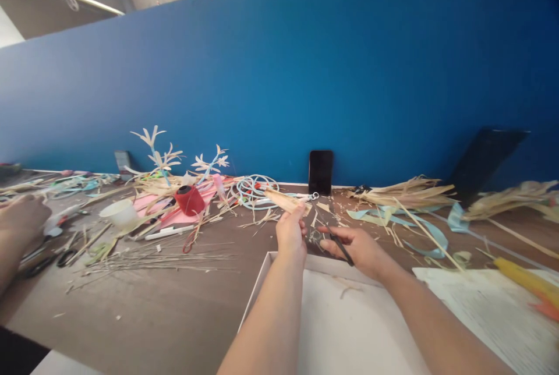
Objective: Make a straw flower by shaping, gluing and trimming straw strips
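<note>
My left hand is closed on a pale, straw-coloured dried leaf strip, which sticks out to the upper left past the fingertips. Close on its right, my right hand grips a slim dark tool. The tool's thin end points up and left toward the strip; blur and the fingers hide its exact kind. Both hands are above the far edge of a white shallow box.
A phone leans on the blue partition. Left are a red thread spool, a white cup, thin wires and straw flowers. Right lie dried strips and a yellow-handled tool. Another person's hand is far left.
</note>
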{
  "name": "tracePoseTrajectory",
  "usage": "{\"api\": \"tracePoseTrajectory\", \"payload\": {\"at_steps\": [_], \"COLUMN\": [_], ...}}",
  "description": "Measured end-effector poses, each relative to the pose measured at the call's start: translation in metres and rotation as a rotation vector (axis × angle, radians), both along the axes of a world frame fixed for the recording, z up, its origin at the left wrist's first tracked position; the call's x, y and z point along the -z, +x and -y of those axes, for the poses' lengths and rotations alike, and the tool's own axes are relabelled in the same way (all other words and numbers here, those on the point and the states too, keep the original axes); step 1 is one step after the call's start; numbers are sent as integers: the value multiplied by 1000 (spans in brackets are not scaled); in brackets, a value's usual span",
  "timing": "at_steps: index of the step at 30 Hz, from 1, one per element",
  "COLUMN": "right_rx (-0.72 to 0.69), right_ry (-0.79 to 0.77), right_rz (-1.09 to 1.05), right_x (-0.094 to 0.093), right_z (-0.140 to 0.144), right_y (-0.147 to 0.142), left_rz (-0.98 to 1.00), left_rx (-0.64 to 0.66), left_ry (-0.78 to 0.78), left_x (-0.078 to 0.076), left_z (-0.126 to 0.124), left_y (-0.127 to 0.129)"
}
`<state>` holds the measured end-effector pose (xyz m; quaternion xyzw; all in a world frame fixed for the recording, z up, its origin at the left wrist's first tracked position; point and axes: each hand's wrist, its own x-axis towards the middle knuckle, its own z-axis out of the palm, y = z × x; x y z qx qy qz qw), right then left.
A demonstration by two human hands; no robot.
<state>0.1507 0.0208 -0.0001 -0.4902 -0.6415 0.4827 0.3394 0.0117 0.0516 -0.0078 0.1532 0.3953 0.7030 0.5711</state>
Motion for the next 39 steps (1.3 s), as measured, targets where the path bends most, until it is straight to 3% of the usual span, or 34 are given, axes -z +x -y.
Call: {"api": "tracePoseTrajectory", "payload": {"at_steps": [10, 17, 31, 35, 39], "right_rx": [-40, -14, 8, 151, 307], "right_ry": [3, -71, -61, -5, 67], "right_rz": [-10, -43, -52, -104, -220], "right_x": [12, 11, 7, 10, 9], "right_z": [-5, -5, -2, -7, -10], "right_y": [3, 1, -3, 2, 10], "left_rz": [29, 57, 38, -52, -352], "left_rx": [32, 46, 45, 59, 105], "left_ry": [4, 19, 23, 21, 7], "left_x": [3, 4, 4, 4, 5], "left_z": [-1, 0, -1, 0, 4], "left_y": [1, 2, 1, 2, 5]}}
